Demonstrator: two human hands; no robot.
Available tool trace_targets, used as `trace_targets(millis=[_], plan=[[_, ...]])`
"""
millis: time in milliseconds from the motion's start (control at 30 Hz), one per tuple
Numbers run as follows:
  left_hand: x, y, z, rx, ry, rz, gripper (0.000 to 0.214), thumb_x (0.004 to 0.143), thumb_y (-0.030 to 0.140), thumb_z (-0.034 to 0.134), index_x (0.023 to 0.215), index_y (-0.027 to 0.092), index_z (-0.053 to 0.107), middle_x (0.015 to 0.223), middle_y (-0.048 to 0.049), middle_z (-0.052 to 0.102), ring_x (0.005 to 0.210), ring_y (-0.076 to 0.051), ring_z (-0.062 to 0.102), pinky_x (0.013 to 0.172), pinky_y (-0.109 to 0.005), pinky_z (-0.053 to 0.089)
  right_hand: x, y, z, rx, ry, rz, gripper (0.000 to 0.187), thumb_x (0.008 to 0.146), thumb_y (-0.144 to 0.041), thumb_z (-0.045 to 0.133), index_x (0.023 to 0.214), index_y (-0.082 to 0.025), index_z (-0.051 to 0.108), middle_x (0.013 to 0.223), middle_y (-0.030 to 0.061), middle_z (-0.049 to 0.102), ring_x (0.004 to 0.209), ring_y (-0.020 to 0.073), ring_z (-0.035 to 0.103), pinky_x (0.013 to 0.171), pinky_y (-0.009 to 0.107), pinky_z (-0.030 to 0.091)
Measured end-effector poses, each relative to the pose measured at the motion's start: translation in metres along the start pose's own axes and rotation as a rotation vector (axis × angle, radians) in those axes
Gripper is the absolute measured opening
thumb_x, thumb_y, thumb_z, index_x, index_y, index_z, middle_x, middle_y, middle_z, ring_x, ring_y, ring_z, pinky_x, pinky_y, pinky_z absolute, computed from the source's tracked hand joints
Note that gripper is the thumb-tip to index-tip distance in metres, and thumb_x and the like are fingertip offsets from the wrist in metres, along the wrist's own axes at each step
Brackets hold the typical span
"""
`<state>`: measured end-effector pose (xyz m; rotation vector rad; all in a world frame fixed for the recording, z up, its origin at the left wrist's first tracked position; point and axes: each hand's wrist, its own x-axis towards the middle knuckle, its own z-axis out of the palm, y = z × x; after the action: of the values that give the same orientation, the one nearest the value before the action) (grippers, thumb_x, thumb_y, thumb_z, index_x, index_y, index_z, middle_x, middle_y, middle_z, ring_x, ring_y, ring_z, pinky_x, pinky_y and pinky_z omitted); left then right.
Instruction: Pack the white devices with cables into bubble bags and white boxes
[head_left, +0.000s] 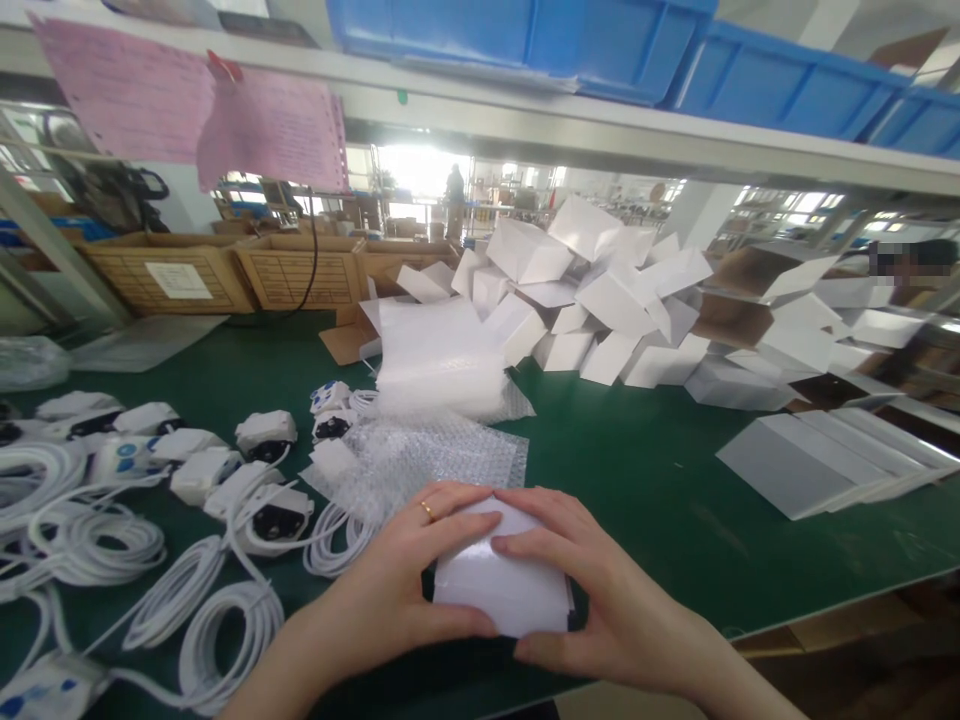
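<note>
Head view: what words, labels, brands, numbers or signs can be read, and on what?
Nothing is legible.
Pink paper sheets with faint writing: too blurred to read.
White rectangular label on a brown cardboard box: too small.
Neighbouring brown cardboard box, dark printed lines: too blurred.
White plastic plug with blue marks: unreadable.
Glossy white box between left hand and right hand: no text visible.

Blue bins (780, 80) and pink sheets (127, 95)

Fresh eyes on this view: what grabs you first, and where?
The tumbled pile of white boxes across the back of the green table. Then, front and centre, the left hand and right hand clasping one white box. At left, coiled white cables crowd the tabletop.
</note>
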<state>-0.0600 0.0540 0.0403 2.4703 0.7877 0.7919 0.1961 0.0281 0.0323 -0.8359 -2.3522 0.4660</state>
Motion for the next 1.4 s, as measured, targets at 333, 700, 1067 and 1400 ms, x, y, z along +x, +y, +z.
trace_targets(millis=[333, 700, 1067, 1400], plan=[[0.006, 0.003, 0.009, 0.382, 0.088, 0.244, 0.041, 0.103, 0.032, 0.059, 0.138, 0.011, 0.054, 0.134, -0.017, 0.062, 0.123, -0.03, 0.058, 0.106, -0.049, 0.054, -0.004, 0.013, 0.002, 0.21, 0.112, -0.036, 0.046, 0.097, -0.029, 0.069, 0.142, -0.036, 0.057, 0.153, 0.0085, 0.048, 0.135, 0.0256, 0.051, 0.111, 0.042, 0.046], [-0.007, 0.003, 0.017, 0.267, 0.031, 0.144, 0.087, 0.079, 0.014, 0.087, 0.151, 0.018, 0.04, 0.147, -0.0185, 0.05, 0.134, -0.034, 0.048, 0.111, -0.056, 0.05, -0.012, 0.014, 0.007, -0.041, 0.073, -0.103, 0.059, 0.098, -0.047, 0.066, 0.151, -0.029, 0.048, 0.159, 0.0126, 0.04, 0.148, 0.0311, 0.034, 0.121, 0.053, 0.034], [-0.012, -0.001, 0.023, 0.305, 0.098, 0.131, 0.066, 0.099, 0.019, 0.06, 0.159, 0.021, 0.031, 0.159, -0.0188, 0.037, 0.145, -0.034, 0.041, 0.111, -0.053, 0.047, -0.02, 0.013, 0.031, -0.131, 0.348, -0.112, 0.045, 0.098, -0.027, 0.064, 0.142, -0.027, 0.055, 0.149, 0.0135, 0.051, 0.134, 0.0343, 0.045, 0.107, 0.057, 0.048], [-0.063, 0.003, 0.048, 0.282, 0.276, -0.055, 0.031, 0.105, 0.027, 0.048, 0.134, 0.022, 0.059, 0.139, -0.0136, 0.058, 0.127, -0.028, 0.059, 0.104, -0.04, 0.057, -0.096, 0.048, -0.036, -0.675, 0.682, 0.364, 0.039, 0.097, -0.033, 0.065, 0.135, -0.03, 0.063, 0.135, 0.0127, 0.063, 0.12, 0.0409, 0.058, 0.099, 0.061, 0.048]])
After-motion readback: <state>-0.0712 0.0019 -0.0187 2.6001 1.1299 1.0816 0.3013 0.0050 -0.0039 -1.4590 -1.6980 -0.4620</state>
